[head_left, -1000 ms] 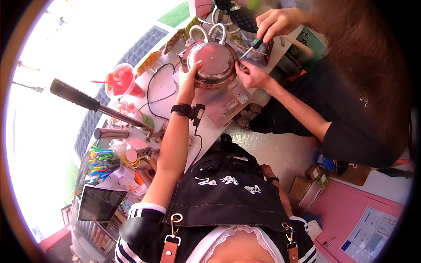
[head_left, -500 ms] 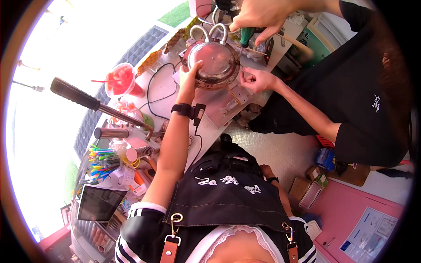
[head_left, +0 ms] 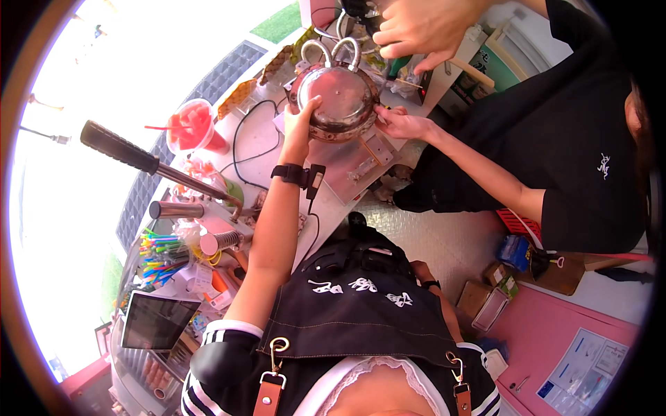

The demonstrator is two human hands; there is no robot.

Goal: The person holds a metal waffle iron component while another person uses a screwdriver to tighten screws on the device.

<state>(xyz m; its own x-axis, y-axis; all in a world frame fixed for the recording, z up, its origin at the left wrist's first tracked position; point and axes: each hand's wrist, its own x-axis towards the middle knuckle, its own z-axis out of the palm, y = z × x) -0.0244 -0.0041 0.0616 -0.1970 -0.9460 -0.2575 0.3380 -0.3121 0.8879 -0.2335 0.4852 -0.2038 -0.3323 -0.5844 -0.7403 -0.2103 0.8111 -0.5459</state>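
Note:
My left hand [head_left: 300, 126] grips the near left side of a round, shiny metal vessel [head_left: 340, 100], thumb over its flat face. Two pale, ear-like loops [head_left: 331, 52] stick up from its far edge. A co-worker's lower hand [head_left: 402, 123] has its fingers pinched at the vessel's right rim; whether they hold something small there I cannot make out. The co-worker's other hand [head_left: 427, 31] hovers beyond, above the clutter. My right hand [head_left: 420, 270] hangs at my right side, mostly hidden behind my black apron [head_left: 361, 305], so its fingers do not show.
On the left of the white counter [head_left: 257, 156] stand a cup of red drink [head_left: 191, 128], a metal lever press [head_left: 198, 191], colourful straws [head_left: 163, 256] and a dark screen [head_left: 158, 320]. A black cable [head_left: 237, 142] crosses the counter. The co-worker's body [head_left: 499, 152] stands close on the right.
The co-worker's lower hand has moved left onto the vessel's rim. Their upper hand has shifted slightly right. My left hand and the vessel stay in place.

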